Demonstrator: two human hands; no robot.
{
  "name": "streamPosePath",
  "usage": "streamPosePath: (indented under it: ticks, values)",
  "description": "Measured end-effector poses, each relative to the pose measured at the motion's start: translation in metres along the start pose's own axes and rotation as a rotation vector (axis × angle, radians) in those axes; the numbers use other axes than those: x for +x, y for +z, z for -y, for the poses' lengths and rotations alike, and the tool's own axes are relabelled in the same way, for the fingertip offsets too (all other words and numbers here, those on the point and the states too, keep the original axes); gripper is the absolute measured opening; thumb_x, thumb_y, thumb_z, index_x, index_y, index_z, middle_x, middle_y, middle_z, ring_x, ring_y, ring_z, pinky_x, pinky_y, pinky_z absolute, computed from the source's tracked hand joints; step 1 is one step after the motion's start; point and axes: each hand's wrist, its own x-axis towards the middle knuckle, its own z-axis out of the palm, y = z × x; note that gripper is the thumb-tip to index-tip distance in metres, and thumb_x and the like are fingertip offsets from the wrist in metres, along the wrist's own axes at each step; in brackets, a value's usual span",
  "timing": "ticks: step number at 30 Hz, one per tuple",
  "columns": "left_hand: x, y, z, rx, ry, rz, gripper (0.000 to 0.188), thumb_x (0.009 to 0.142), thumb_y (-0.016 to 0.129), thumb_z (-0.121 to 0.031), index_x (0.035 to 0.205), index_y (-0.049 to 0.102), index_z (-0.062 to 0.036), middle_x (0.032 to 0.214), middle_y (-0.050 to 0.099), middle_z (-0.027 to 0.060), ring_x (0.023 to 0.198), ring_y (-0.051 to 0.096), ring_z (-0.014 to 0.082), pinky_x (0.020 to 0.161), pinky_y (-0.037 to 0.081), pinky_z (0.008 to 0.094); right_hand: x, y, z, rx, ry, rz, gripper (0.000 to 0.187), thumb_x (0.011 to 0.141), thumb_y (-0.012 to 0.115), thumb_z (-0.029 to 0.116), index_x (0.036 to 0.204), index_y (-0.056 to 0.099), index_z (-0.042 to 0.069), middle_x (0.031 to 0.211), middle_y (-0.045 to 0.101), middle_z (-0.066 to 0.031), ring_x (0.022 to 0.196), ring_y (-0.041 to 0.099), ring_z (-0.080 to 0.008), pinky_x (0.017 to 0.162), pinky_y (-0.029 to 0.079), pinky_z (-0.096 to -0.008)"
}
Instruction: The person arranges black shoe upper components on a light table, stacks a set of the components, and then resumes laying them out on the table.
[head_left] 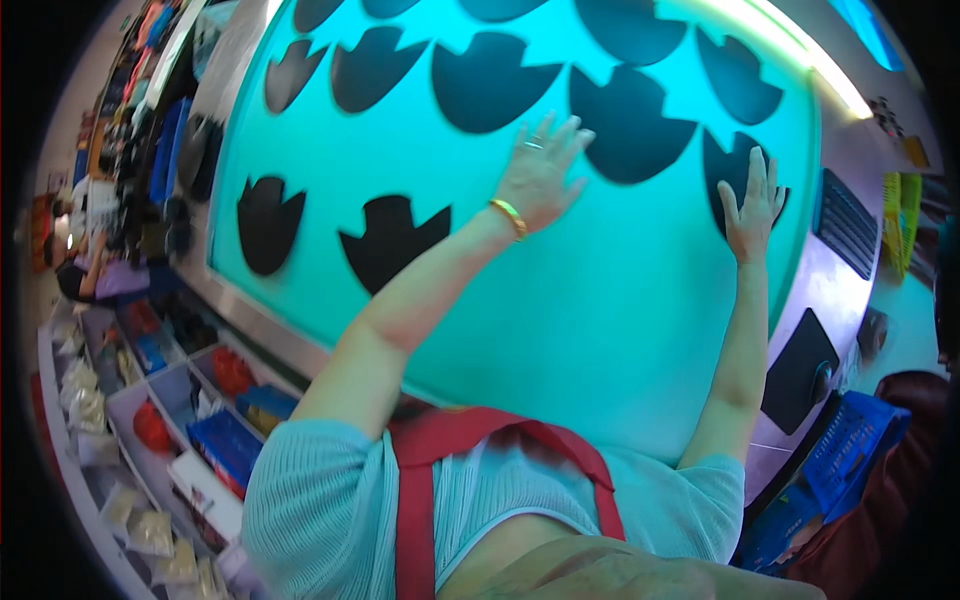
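Flat black cut-out pieces, each with a rounded lower edge and a notched top, lie in rows on a bright turquoise table surface. My left hand is open, fingers spread, over the bare turquoise area beside a large black piece. Another black piece lies just beyond its fingertips. At the right, my right hand rests with fingers stretched out over a black piece, partly covering it. Nearer on the left are two more black pieces, a narrow one and a wider one partly hidden by my left forearm.
A black keyboard and a dark mouse pad with a mouse stand along the right edge. Blue baskets are at lower right. Divided bins with bagged parts fill the lower left. Another person is at far left.
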Motion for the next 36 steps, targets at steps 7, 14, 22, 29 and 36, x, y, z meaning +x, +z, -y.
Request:
streamPosePath:
  ticks: [7, 14, 22, 29, 36]
  values:
    - [-0.233, -0.135, 0.136, 0.153, -0.631, -0.316, 0.035, 0.083, 0.058, -0.002, 0.118, 0.056, -0.0029, 0.122, 0.060, 0.0155, 0.118, 0.054, 0.0341, 0.103, 0.040, 0.0466, -0.055, 0.001, 0.410, 0.778, -0.354, 0.407, 0.069, 0.085, 0.070, 0.045, 0.144, 0.048, 0.016, 0.150, 0.045, -0.0103, 0.145, 0.032, -0.0349, 0.119, 0.021, -0.0554]
    - [-0.259, -0.107, 0.072, 0.199, -0.479, 0.049, 0.067, 0.092, 0.065, -0.035, 0.148, 0.041, -0.0064, 0.156, 0.034, 0.0197, 0.145, 0.027, 0.0426, 0.116, 0.024, 0.0530, -0.121, 0.009, 0.383, 0.327, -0.166, 0.495, 0.072, 0.089, 0.056, 0.061, 0.151, 0.041, 0.028, 0.161, 0.030, -0.0027, 0.152, 0.015, -0.0307, 0.118, 0.008, -0.0653]
    - [-0.188, -0.035, -0.045, 0.068, 0.132, 0.382, 0.066, 0.092, 0.061, -0.047, 0.150, 0.042, -0.0221, 0.161, 0.025, 0.0154, 0.150, 0.017, 0.0400, 0.120, 0.014, 0.0573, -0.198, -0.092, 0.130, -0.111, 0.141, 0.487, 0.078, 0.087, 0.056, 0.064, 0.153, 0.037, 0.026, 0.162, 0.029, 0.0031, 0.152, 0.018, -0.0256, 0.116, 0.009, -0.0685]
    - [-0.180, -0.019, -0.054, 0.099, 0.173, 0.365, 0.064, 0.093, 0.059, -0.048, 0.150, 0.043, -0.0230, 0.162, 0.025, 0.0147, 0.150, 0.017, 0.0393, 0.120, 0.013, 0.0570, -0.191, -0.094, 0.076, -0.146, 0.164, 0.482, 0.078, 0.088, 0.053, 0.067, 0.154, 0.035, 0.029, 0.163, 0.026, 0.0064, 0.152, 0.016, -0.0222, 0.117, 0.008, -0.0684]
    - [-0.188, -0.044, -0.030, -0.045, 0.112, 0.334, 0.062, 0.092, 0.063, -0.040, 0.148, 0.044, -0.0187, 0.160, 0.028, 0.0145, 0.149, 0.019, 0.0394, 0.120, 0.014, 0.0556, -0.170, -0.080, 0.078, -0.057, 0.033, 0.463, 0.081, 0.086, 0.058, 0.064, 0.153, 0.036, 0.024, 0.160, 0.033, -0.0012, 0.150, 0.023, -0.0278, 0.117, 0.014, -0.0642]
